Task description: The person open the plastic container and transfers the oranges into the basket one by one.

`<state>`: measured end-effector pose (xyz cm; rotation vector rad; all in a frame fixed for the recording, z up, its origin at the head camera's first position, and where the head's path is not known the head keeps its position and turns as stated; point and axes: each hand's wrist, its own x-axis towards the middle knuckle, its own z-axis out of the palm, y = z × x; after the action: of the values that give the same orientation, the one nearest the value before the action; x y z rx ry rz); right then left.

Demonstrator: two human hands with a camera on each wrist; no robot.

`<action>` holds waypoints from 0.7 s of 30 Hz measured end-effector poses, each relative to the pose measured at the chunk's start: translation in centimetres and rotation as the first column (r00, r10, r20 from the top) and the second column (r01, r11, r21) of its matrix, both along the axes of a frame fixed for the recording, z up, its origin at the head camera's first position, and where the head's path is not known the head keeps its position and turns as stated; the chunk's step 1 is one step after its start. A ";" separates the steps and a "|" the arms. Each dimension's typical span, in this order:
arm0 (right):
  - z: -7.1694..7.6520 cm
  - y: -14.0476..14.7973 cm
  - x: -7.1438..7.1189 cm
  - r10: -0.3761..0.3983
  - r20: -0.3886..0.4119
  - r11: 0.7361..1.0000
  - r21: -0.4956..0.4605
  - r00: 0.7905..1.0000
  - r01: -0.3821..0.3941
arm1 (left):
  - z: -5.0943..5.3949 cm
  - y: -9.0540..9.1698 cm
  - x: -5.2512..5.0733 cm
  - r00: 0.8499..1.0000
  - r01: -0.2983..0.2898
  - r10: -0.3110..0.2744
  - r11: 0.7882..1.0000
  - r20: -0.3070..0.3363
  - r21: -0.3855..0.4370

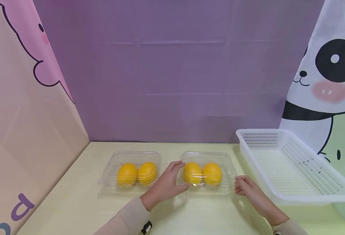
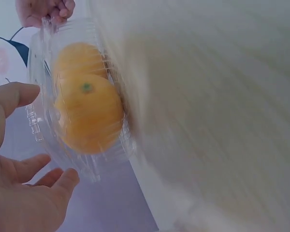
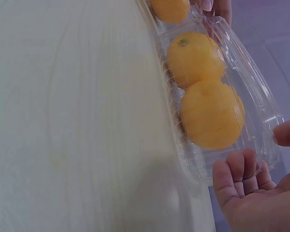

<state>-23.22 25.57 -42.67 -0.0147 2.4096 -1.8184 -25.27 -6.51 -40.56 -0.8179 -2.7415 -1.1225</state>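
Across the pale table [image 1: 72, 209], can see at the right a big white basket [image 1: 307, 199] with a bare perforated floor. Left of it, can make out the right-hand clear box [image 1: 206, 157]; farther left, well apart from the basket, the matching left-hand clear box [image 1: 134, 156]. Would judge the filling done, with both boxes stocked and apparently covered; cannot tell about latching, so may have fastening left on the right-hand clear box. Around that one, find the left hand [image 1: 168, 184] released, with spread thumb and fingers by its left end, and the right hand [image 1: 247, 189] by its right end, with curled fingers; cannot tell about an actual grip there. Inside, count two oranges [image 1: 192, 173] [image 1: 212, 174] side by side; likewise two more [image 1: 127, 174] [image 1: 147, 173] inside the left-hand clear box.
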 end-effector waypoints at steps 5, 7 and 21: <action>0.0 -0.1 0.0 -0.007 0.001 1.000 -0.005 1.000 0.007 | -0.2 0.0 0.2 1.000 -0.021 0.021 0.999 0.001 0.033; 0.0 -0.1 0.0 -0.010 0.002 1.000 -0.006 1.000 0.010 | -0.4 0.1 0.3 1.000 -0.027 0.027 0.999 0.000 0.047; -0.1 -0.2 -0.1 -0.023 -0.003 1.000 -0.004 1.000 0.023 | -1.0 0.1 0.9 0.998 -0.045 0.040 0.991 0.042 0.124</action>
<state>-23.27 25.35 -42.77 0.0099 2.4184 -1.8346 -24.42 -6.38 -41.53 -0.7252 -2.6736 -1.2996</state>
